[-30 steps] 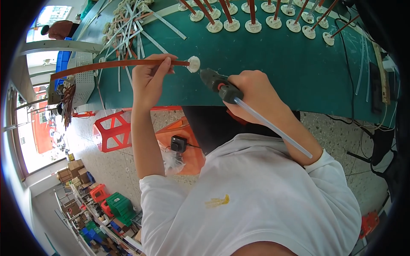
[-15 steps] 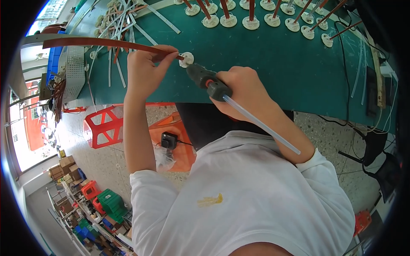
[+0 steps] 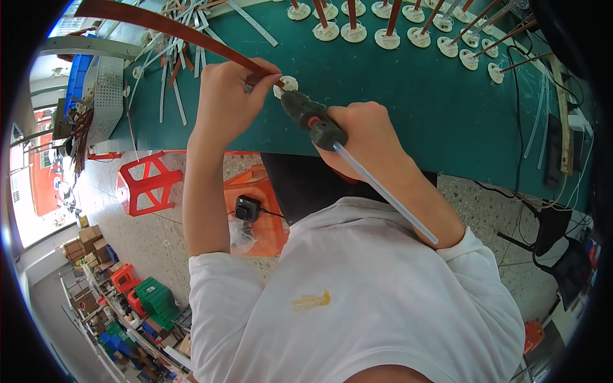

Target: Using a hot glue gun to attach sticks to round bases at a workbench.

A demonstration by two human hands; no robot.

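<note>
Standing at the far left edge of the green table (image 3: 408, 121) is a white perforated basket (image 3: 105, 96), with a scatter of loose white and brown strips (image 3: 182, 60) lying flat just to its right, and below the table edge a red plastic stool (image 3: 148, 182) sits on the speckled floor beside an orange stool (image 3: 258, 210) that carries a small black device (image 3: 246, 207); a long brown strip (image 3: 166, 25) slants down from the upper left to the left hand (image 3: 227, 102), whose fingers are curled tight around the strip's lower end, thumb and forefinger pinching it just where it meets a small white round base (image 3: 286, 84) on the table; touching that base from the right is the nozzle of a dark glue gun (image 3: 313, 118), gripped in the closed fist of the right hand (image 3: 364, 137), with a pale glue stick (image 3: 383, 191) running back out of the gun along the forearm; farther up and to the right, along the far side of the table, a row of finished pieces (image 3: 389, 32) stands upright, each a brown strip set in a white round base, and thin white rods (image 3: 543, 108) and black cables (image 3: 520, 96) lie near the right end of the table
</note>
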